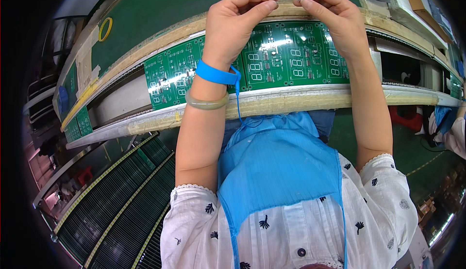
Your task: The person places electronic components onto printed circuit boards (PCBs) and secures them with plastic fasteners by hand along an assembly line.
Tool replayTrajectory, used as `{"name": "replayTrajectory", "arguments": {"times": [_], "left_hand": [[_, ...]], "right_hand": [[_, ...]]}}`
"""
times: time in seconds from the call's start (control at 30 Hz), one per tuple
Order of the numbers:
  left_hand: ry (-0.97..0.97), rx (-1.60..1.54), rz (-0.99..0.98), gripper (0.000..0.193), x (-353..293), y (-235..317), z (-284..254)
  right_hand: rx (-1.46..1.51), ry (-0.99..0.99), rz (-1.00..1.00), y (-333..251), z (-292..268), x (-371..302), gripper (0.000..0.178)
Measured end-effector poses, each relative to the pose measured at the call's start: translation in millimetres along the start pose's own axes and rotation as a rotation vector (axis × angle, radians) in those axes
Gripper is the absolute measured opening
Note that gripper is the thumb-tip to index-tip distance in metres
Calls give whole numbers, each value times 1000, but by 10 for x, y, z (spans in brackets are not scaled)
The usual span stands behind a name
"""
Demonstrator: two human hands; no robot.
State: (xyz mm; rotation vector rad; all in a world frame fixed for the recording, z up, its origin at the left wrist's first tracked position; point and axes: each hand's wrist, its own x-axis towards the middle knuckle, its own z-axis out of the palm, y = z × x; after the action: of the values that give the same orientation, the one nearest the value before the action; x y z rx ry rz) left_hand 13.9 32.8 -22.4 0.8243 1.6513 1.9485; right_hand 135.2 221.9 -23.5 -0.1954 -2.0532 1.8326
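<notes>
My left hand [238, 24], with a blue wrist strap [216, 73] and a pale bangle [208, 101] on its arm, is raised over the far side of the rail. Its thumb and fingertips meet in a pinch. Facing it, a short gap away, my right hand [337, 19] pinches too. Whatever either holds is too small to make out. Below and between the wrists lie green circuit boards [279, 50] with printed digit-shaped outlines. Another green board [167, 75] adjoins them on the left, partly behind my left forearm.
The boards rest between two taped rails [301, 97]. Beyond is a green work surface [165, 7] with a yellow ring [105, 29] at its left. Black slotted racks [116, 206] stand low on the left. Another person's arm [458, 128] shows at the right edge.
</notes>
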Motion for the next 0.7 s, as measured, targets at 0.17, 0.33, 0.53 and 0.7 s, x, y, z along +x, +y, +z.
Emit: {"name": "replayTrajectory", "arguments": {"times": [0.17,0.33,0.53,0.7], "left_hand": [[6,-8,-4,16,-3,-20,8],[8,-17,-13,14,-1,-43,5],[54,220,56,13,-33,-66,-21],[98,456,241,12,-50,-55,-1]], "right_hand": [[-31,19,5,-20,29,-15,25],[-94,10,4,-36,-3,-29,22],[-674,-82,-116,-237,-10,-57,15],[-1012,-219,-273,-304,72,-73,12]]}}
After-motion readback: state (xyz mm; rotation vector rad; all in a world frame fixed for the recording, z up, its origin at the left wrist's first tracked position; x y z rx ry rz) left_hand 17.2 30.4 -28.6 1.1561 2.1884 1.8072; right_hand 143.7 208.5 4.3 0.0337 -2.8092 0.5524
